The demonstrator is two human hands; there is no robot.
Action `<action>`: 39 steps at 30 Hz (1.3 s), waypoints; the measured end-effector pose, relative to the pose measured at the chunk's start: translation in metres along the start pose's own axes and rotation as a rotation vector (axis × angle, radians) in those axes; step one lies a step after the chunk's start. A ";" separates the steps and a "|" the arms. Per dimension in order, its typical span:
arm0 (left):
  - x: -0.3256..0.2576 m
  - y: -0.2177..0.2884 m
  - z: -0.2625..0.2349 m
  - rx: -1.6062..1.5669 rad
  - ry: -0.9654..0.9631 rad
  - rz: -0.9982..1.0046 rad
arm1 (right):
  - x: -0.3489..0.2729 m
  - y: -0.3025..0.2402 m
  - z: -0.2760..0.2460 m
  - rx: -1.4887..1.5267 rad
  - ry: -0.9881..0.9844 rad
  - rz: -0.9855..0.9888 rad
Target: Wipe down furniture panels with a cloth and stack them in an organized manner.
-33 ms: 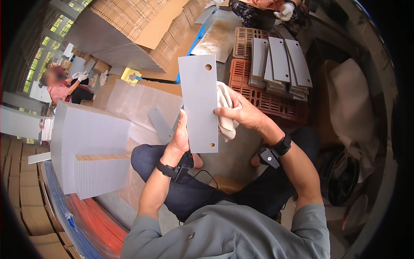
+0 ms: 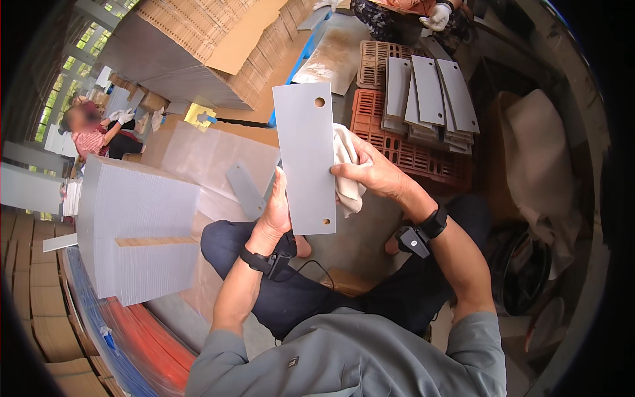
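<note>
A grey rectangular panel with a round hole near each end is held upright before me. My left hand grips its lower left edge, the thumb along the side and the other fingers hidden behind. On the right edge, my right hand has its thumb against the panel and a cream cloth bunched in its fingers. Several similar panels lie piled on an orange plastic crate at the far right. Another loose panel lies beyond my left knee.
A tall stack of grey panels stands at my left, near red plastic-wrapped material. Stacked cardboard rises at the far left. A draped beige cloth hangs at the right. Two co-workers with gloved hands sit farther off.
</note>
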State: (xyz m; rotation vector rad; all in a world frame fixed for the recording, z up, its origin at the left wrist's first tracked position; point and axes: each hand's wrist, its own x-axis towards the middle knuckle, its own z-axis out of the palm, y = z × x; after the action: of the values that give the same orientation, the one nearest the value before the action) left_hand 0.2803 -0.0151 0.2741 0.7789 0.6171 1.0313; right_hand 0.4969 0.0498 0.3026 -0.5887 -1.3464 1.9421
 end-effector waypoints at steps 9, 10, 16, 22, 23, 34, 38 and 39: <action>0.007 -0.006 0.011 -0.089 0.035 -0.021 | 0.004 0.007 -0.008 0.064 0.069 -0.001; 0.007 -0.007 0.008 -0.016 0.022 -0.006 | 0.005 0.009 -0.007 0.036 0.090 -0.035; 0.008 -0.011 0.002 0.114 -0.002 0.025 | 0.006 0.008 -0.008 -0.029 0.122 -0.024; 0.007 -0.015 -0.006 0.107 -0.027 0.029 | 0.005 0.010 -0.010 -0.059 0.100 -0.037; 0.006 -0.015 -0.007 0.095 -0.033 0.022 | 0.005 0.011 -0.010 -0.060 0.104 -0.027; 0.009 -0.019 0.008 0.202 0.049 0.026 | 0.016 0.001 -0.010 -0.516 0.508 -0.353; 0.012 -0.030 -0.004 0.404 0.025 0.062 | 0.020 -0.004 0.006 -0.739 0.572 -0.365; 0.012 -0.032 -0.003 0.405 0.026 0.062 | 0.020 -0.006 0.009 -0.744 0.596 -0.337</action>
State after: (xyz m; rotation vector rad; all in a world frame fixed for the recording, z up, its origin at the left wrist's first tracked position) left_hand 0.2990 -0.0132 0.2449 1.1455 0.8424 0.9859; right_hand 0.4794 0.0611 0.3120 -1.0965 -1.5993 0.8482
